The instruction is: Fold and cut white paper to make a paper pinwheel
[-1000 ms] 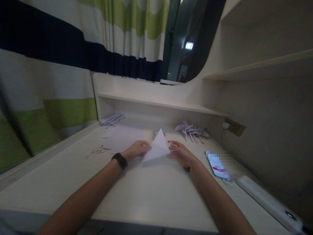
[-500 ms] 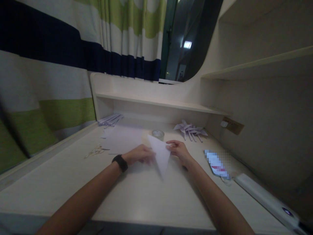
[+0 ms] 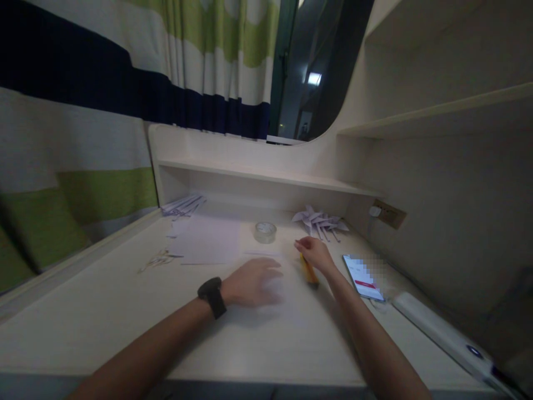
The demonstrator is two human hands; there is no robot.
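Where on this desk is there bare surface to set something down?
The near-left desk is bare, bordered by the left hand, the scissors and the front edge. The back is crowded: paper sheets, tape roll, pinwheels. Right of the right hand lie a yellow tool, phone and a white bar.

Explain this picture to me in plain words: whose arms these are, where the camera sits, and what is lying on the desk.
The camera sits on a person's head, looking forward and down, so both bare arms are that person's own. The left hand, with a black wristband, lies flat and blurred on the pale wooden desk; paper may be under it, but the blur hides it. The right hand rests beside a yellow pen-like tool; whether it holds anything cannot be told. Behind lie white paper sheets, a clear tape roll, folded paper pinwheels, and, to the right, a lit smartphone.
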